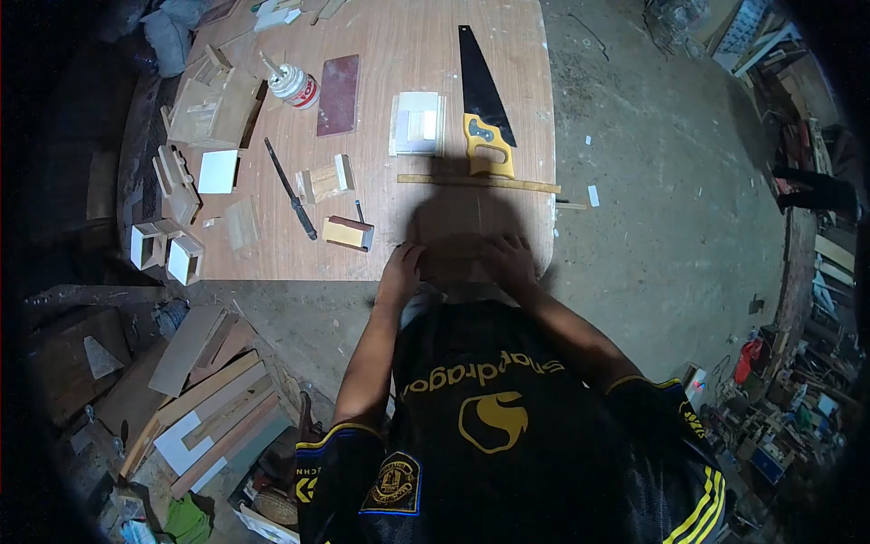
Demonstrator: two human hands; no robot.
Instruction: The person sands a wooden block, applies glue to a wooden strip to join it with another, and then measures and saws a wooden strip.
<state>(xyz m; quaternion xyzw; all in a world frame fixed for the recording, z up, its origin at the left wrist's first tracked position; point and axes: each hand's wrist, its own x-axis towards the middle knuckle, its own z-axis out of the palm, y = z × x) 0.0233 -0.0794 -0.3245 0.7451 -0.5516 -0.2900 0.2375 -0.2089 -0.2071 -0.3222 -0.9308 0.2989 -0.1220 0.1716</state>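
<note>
My left hand (405,265) rests at the table's near edge, its fingers lying on the top. Across from it, my right hand (509,263) lies on the same edge with its fingers spread. My head's shadow darkens the surface between them, and I cannot make out anything held. Left of my left hand sits a small wood block with dark edging (347,233). Beyond my hands a wooden ruler-like strip (478,183) lies crosswise. A handsaw with a yellow handle (489,145) points away from me, beside a stack of thin pale pieces (417,124).
The wooden table (390,54) also carries a white and red glue jar (294,86), a dark red panel (338,95), a long dark file-like tool (290,190), and a wooden box (213,109). Offcut boards (208,399) are piled at lower left. Clutter (779,435) lines the right.
</note>
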